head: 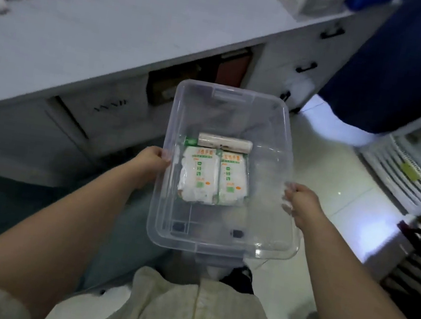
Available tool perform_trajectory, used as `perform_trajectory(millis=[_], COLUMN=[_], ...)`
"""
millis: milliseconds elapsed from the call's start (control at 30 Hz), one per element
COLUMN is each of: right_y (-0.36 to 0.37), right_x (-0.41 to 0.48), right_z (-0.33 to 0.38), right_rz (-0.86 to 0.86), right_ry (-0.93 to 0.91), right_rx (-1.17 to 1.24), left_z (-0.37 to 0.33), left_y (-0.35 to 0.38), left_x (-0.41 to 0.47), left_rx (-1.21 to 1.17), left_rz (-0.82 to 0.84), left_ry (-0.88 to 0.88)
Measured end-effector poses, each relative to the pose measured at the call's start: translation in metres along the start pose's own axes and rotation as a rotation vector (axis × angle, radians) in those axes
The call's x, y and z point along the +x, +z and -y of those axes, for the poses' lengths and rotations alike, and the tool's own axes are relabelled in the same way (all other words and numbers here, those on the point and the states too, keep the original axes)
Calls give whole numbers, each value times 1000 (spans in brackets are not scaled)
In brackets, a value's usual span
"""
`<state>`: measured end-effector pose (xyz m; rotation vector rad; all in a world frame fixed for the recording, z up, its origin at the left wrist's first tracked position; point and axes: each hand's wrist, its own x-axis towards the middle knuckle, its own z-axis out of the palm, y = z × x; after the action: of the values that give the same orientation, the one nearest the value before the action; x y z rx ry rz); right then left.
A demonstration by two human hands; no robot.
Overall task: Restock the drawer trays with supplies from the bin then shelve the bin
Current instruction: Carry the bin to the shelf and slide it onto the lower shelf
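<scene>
Two packets (213,177) remain in the clear bin (277,131), gripped level by left hand (152,160) and right hand (300,204) so nothing slides.

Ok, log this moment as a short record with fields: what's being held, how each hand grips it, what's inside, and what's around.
held: clear plastic bin, lidless, carried in the air
left hand: grips the bin's left rim
right hand: grips the bin's right rim
contents: two white packets with green print side by side; a pale roll lying beyond them
surroundings: white counter ahead-left, drawers with black handles, tiled floor
</scene>
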<state>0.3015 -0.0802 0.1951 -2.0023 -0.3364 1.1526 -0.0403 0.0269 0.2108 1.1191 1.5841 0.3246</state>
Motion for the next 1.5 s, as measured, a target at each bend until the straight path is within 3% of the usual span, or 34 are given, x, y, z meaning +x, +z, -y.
perform_trajectory(millis=[367, 667, 1067, 1233, 1500], right_y=[-260, -427, -480, -487, -529], right_x=[63, 136, 301, 389, 520], right_z=[93, 224, 376, 466, 610], right_rz=[-191, -292, -411, -511, -540], right_ry=[-135, -253, -290, -269, -401], right_rx=[406, 407, 351, 352, 214], left_z=[-263, -450, -648, -744, -905], left_y=[214, 338, 396, 429, 467], left_x=[9, 17, 148, 238, 336], left_rx=[174, 40, 4, -10, -127], left_rz=[75, 175, 278, 303, 376], left_ry=[274, 394, 557, 575, 591])
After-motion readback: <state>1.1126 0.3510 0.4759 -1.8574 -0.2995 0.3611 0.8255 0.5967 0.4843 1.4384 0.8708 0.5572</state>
